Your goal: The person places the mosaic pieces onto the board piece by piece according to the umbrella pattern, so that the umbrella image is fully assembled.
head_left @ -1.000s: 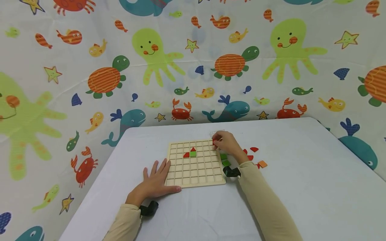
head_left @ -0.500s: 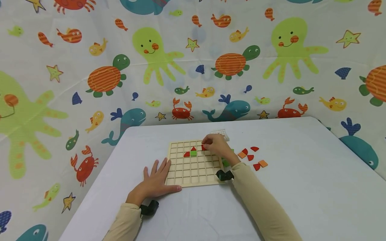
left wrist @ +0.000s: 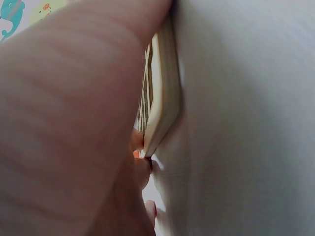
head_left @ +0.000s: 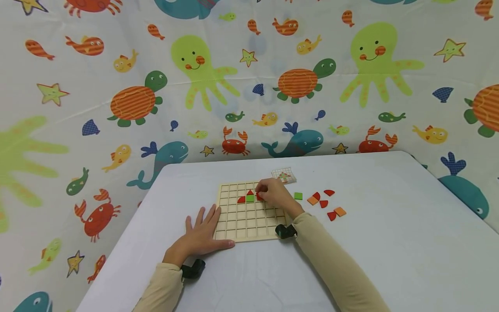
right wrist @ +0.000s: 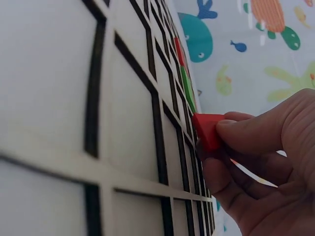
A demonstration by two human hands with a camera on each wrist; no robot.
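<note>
A wooden grid board [head_left: 249, 219] lies on the white table; a red triangle [head_left: 250, 192], a green square [head_left: 250, 198] and a red rounded piece [head_left: 241, 199] sit in its upper cells. The right hand [head_left: 274, 193] pinches a red piece [right wrist: 208, 130] between thumb and fingers, just right of the green square [right wrist: 187, 88]; in the right wrist view the piece stands tilted at the board's surface. The left hand [head_left: 200, 234] rests with fingers spread at the board's lower left corner, thumb along the near edge. In the left wrist view the board's edge [left wrist: 165, 88] shows beside the hand.
Right of the board lie a green square [head_left: 298, 196], orange squares [head_left: 340, 211] and several red pieces [head_left: 329, 192]. A small card with a coloured grid pattern [head_left: 283, 175] lies behind the board. A patterned cloth [head_left: 241, 65] hangs behind the table.
The right hand has moved left from the board's upper right corner with the red piece, over to the cell beside the green square. The pattern card has come into fuller view. The left hand stays put.
</note>
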